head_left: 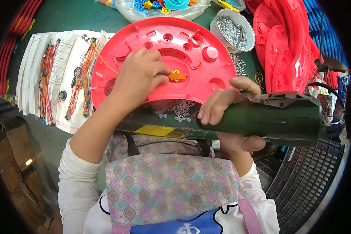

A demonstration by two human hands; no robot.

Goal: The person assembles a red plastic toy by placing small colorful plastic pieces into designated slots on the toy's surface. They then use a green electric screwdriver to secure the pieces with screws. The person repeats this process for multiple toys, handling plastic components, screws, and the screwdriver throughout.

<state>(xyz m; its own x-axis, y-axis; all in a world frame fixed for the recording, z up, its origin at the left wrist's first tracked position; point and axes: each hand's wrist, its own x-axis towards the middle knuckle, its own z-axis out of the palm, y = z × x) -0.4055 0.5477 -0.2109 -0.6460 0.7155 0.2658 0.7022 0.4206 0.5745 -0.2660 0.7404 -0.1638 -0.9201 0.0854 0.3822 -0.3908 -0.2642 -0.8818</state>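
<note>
A red half-round plastic shell [218,70] lies on the green table in front of me, its inner side with posts and round sockets facing up. My left hand [144,72] reaches over its middle, thumb and fingers pinched on the left end of a small orange strip [180,76]. A yellow star-shaped outline [176,71] shows at that strip. My right hand [230,103] is wrapped around a dark green cylindrical power screwdriver [280,121], held sideways over the table's front edge. The tool's tip cannot be made out.
Wire bundles with small round speakers [62,95] lie on paper sheets [31,70] at left. A white bowl of screws [232,31] stands behind right, with loose screws [238,64] beside it. Red shells [284,46] are stacked at right. Small clear plastic pieces [179,107] sit near the front edge.
</note>
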